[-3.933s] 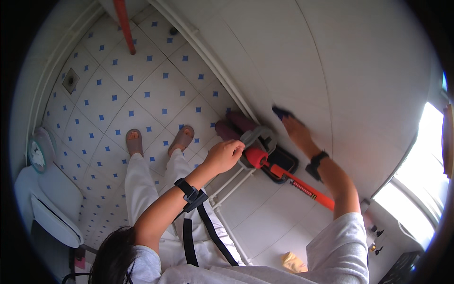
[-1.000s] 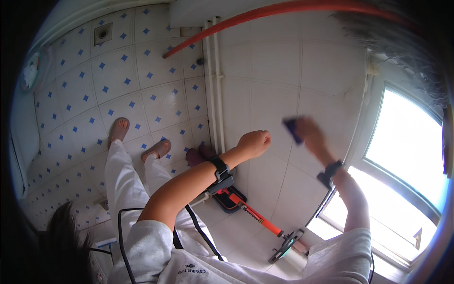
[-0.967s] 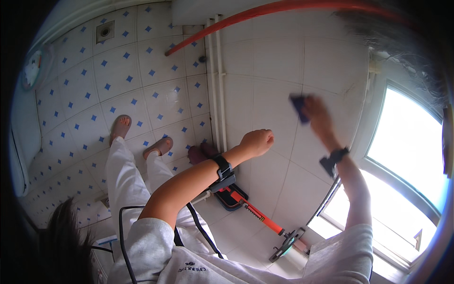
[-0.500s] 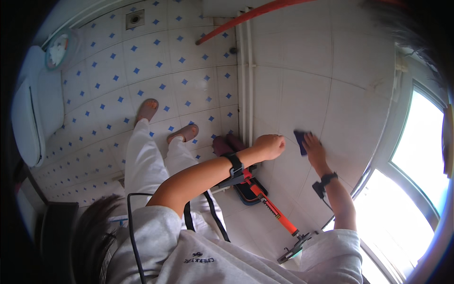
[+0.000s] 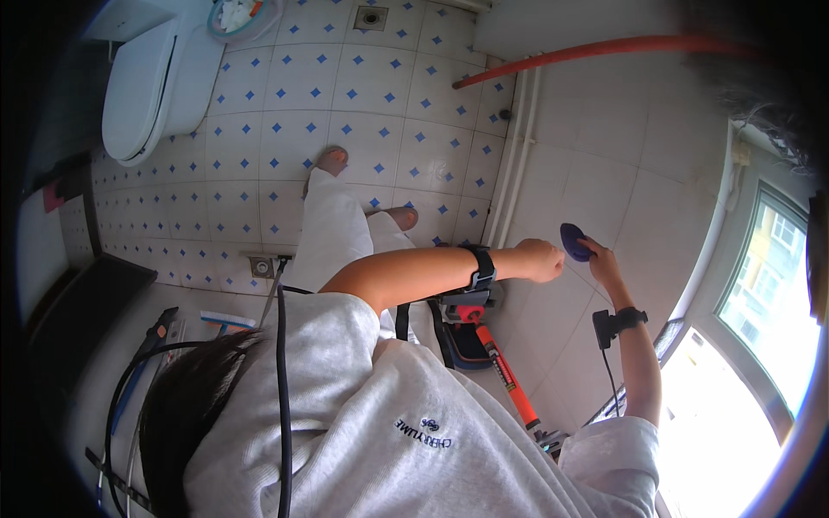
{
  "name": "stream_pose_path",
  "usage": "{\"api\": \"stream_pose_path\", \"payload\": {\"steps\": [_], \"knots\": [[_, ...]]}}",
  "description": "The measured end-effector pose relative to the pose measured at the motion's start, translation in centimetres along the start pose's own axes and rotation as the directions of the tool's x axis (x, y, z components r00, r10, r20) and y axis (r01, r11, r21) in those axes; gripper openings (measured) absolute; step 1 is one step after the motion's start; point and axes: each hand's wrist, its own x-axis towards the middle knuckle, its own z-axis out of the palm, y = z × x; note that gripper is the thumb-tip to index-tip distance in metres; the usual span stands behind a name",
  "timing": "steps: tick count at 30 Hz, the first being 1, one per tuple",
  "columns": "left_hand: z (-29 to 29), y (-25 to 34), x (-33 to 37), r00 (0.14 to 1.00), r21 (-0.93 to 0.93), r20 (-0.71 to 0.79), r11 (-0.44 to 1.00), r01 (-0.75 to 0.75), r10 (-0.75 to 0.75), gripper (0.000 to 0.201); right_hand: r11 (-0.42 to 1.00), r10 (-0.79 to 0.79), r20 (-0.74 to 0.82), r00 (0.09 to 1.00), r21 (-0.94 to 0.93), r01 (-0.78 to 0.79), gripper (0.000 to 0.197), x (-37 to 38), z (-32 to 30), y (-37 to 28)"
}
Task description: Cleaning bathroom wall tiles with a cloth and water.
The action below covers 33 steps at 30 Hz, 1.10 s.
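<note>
In my right hand (image 5: 600, 259) is a dark purple oval pad (image 5: 573, 241), gripped by its edge in front of the white wall tiles (image 5: 596, 190). It stands tilted, with its broad face showing. My left hand (image 5: 541, 260) is a closed fist just left of the pad, its arm stretched across my body. Whatever lies inside that fist, if anything, is hidden. A black strap (image 5: 483, 266) circles my left wrist, and a strap with a small black device (image 5: 618, 325) sits on my right wrist.
White pipes (image 5: 515, 155) run up beside the wall. Below my left forearm, an orange-red tube (image 5: 509, 380) passes a dark tray (image 5: 466, 350). A bright window (image 5: 764, 250) lies right. A red hose (image 5: 587, 53) crosses the top; a toilet (image 5: 138, 95) stands far left.
My right hand has moved upward, and the pad now shows as a tilted oval. My left fist has shifted right, close to it. The whole view has turned, with the floor shifting right.
</note>
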Motion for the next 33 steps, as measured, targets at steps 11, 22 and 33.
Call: {"api": "stream_pose_path", "payload": {"steps": [11,22,33], "knots": [[-15.5,-8.5,-14.3,0.967,0.013,-0.235,0.994,0.107,-0.101,0.023,-0.201,0.032,0.369,0.929,0.913,-0.355,0.044,1.5,10.4,-23.4],[-43.7,-15.1,-40.4,0.541,-0.112,-0.821,0.981,0.160,-0.182,0.021,-0.253,-0.547,0.248,0.799,0.861,-0.441,0.048,11.9,12.7,-61.0],[-46.5,-13.0,-47.5,0.373,0.151,-0.927,0.951,0.271,0.041,0.068,0.350,-0.673,0.528,0.518,0.844,-0.406,0.043,14.7,9.9,-75.0]]}}
